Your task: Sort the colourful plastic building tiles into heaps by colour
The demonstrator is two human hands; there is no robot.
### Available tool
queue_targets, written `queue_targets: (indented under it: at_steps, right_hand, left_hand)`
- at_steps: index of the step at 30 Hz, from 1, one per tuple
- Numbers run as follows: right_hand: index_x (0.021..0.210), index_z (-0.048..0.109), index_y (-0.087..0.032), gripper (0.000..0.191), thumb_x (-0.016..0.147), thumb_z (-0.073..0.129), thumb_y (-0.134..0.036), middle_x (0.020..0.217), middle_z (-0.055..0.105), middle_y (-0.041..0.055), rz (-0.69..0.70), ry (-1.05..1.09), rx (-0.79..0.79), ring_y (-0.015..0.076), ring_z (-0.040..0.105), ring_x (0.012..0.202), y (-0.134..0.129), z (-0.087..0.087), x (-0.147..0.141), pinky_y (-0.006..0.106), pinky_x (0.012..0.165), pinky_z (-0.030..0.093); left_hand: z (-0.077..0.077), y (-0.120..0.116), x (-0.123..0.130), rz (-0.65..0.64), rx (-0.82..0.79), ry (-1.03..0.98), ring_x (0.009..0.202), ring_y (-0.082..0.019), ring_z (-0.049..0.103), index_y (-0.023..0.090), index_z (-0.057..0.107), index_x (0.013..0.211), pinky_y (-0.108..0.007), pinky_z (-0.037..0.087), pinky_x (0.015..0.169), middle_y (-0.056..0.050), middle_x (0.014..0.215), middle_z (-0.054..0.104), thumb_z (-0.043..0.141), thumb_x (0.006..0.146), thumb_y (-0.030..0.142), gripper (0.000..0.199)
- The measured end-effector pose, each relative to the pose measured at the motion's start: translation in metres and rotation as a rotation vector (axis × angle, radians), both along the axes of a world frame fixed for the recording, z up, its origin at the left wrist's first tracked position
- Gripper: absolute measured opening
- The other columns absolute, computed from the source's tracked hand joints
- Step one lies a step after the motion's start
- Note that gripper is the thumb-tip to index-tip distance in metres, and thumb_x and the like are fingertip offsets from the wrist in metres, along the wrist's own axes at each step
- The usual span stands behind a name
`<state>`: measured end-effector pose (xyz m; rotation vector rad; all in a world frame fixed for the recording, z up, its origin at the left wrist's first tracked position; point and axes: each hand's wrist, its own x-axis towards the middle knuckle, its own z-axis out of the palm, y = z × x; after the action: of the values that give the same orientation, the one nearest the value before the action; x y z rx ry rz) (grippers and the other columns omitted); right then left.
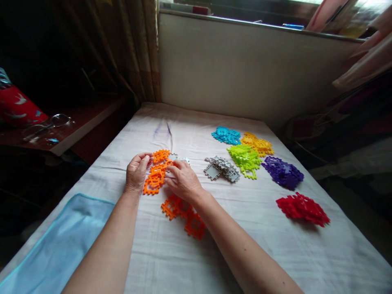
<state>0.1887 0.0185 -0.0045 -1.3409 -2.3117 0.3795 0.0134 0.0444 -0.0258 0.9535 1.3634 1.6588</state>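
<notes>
My left hand [137,172] has its thumb and forefinger pinched at the edge of an orange interlocking tile [161,155]. More orange notched tiles [152,187] lie in an overlapping row beside that hand. My right hand [184,179] reaches over from the right, fingers bent and closed at the upper orange tiles; its fingertips are partly hidden. Grey tile edges [173,157] show just behind the right fingers. Below the right wrist is a loose group of orange tiles [195,223], partly covered by the forearm.
On the white-sheeted surface [245,253] lie piles of grey [225,168], lime green [245,158], blue [226,135], yellow [257,144], purple [283,172] and red tiles [303,209]. A light blue cloth [79,232] is at left. Glasses [59,119] rest on a dark side table.
</notes>
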Motion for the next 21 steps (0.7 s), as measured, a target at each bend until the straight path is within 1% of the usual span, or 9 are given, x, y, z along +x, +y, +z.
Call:
queue_targets:
  at_steps: [3,5,6,8,10,11,13,15,21]
  right_hand:
    - [0.111,0.069,-0.023,0.023,0.090,0.062,-0.028,0.122,0.067,0.0088,0.123,0.074,-0.037,0.0206,0.060,0.113,-0.013,0.005,-0.001,0.035,0.100,0.046]
    - [0.109,0.070,-0.024,0.022,0.093,0.056,-0.025,0.114,0.071,0.0051,0.140,0.086,-0.098,0.0166,0.065,0.102,-0.014,0.010,0.004,0.028,0.092,0.049]
    - [0.108,0.071,-0.026,0.023,0.093,0.054,-0.023,0.110,0.073,0.0035,0.102,0.081,-0.113,0.0158,0.066,0.099,-0.012,0.011,0.008,0.027,0.090,0.050]
    - [0.108,0.071,-0.026,0.024,0.093,0.053,-0.021,0.108,0.073,0.0034,-0.038,0.057,-0.102,0.0174,0.066,0.101,-0.006,0.013,0.017,0.029,0.091,0.049]
    - [0.112,0.070,-0.024,0.027,0.089,0.058,-0.020,0.115,0.072,0.0063,-0.156,0.018,-0.077,0.0214,0.063,0.109,-0.001,0.012,0.025,0.034,0.097,0.047]
    - [0.116,0.069,-0.022,0.031,0.086,0.061,-0.021,0.120,0.070,0.0077,-0.174,-0.001,-0.074,0.0233,0.060,0.113,0.001,0.010,0.029,0.037,0.100,0.046]
    - [0.121,0.067,-0.021,0.039,0.082,0.065,-0.022,0.128,0.067,0.0090,-0.153,-0.036,-0.087,0.0256,0.057,0.119,0.004,0.006,0.033,0.040,0.103,0.044]
    - [0.124,0.065,-0.021,0.043,0.081,0.065,-0.022,0.131,0.065,0.0091,-0.124,-0.053,-0.100,0.0258,0.055,0.121,0.006,0.001,0.034,0.040,0.104,0.044]
    - [0.122,0.064,-0.019,0.042,0.080,0.064,-0.022,0.118,0.066,0.0106,-0.144,-0.003,-0.067,0.0237,0.060,0.110,0.009,-0.009,0.034,0.037,0.099,0.046]
  left_hand:
    - [0.001,0.000,-0.001,0.001,0.001,-0.031,0.079,-0.016,0.066,0.018,0.068,0.081,-0.031,0.053,0.078,-0.004,0.086,0.071,0.072,0.060,0.044,0.034]
    - [0.001,0.000,-0.002,-0.007,0.003,-0.048,0.079,-0.016,0.065,0.018,0.068,0.081,-0.030,0.053,0.078,-0.004,0.087,0.071,0.073,0.060,0.043,0.033]
    - [0.001,0.000,-0.002,-0.011,0.004,-0.051,0.079,-0.016,0.065,0.018,0.068,0.081,-0.030,0.053,0.078,-0.004,0.087,0.071,0.072,0.061,0.043,0.033]
    - [0.001,0.000,-0.002,-0.020,0.008,-0.048,0.078,-0.015,0.065,0.018,0.068,0.082,-0.030,0.053,0.078,-0.004,0.088,0.071,0.072,0.062,0.043,0.033]
    - [0.001,0.000,-0.002,-0.025,0.006,-0.042,0.078,-0.015,0.065,0.018,0.067,0.082,-0.030,0.053,0.078,-0.004,0.088,0.070,0.071,0.062,0.044,0.033]
    - [0.001,0.000,-0.002,-0.027,0.004,-0.040,0.078,-0.015,0.064,0.018,0.067,0.082,-0.030,0.053,0.078,-0.004,0.087,0.070,0.071,0.061,0.044,0.033]
    - [0.001,0.000,-0.001,-0.023,-0.001,-0.043,0.077,-0.014,0.064,0.018,0.067,0.081,-0.030,0.052,0.078,-0.004,0.086,0.070,0.072,0.060,0.043,0.033]
    - [0.002,-0.001,0.000,-0.017,-0.003,-0.050,0.076,-0.014,0.064,0.018,0.067,0.080,-0.029,0.052,0.077,-0.003,0.085,0.070,0.072,0.060,0.042,0.032]
    - [0.003,-0.001,0.000,-0.024,-0.012,-0.041,0.075,-0.014,0.064,0.018,0.066,0.081,-0.029,0.052,0.076,-0.003,0.085,0.069,0.072,0.060,0.043,0.033]
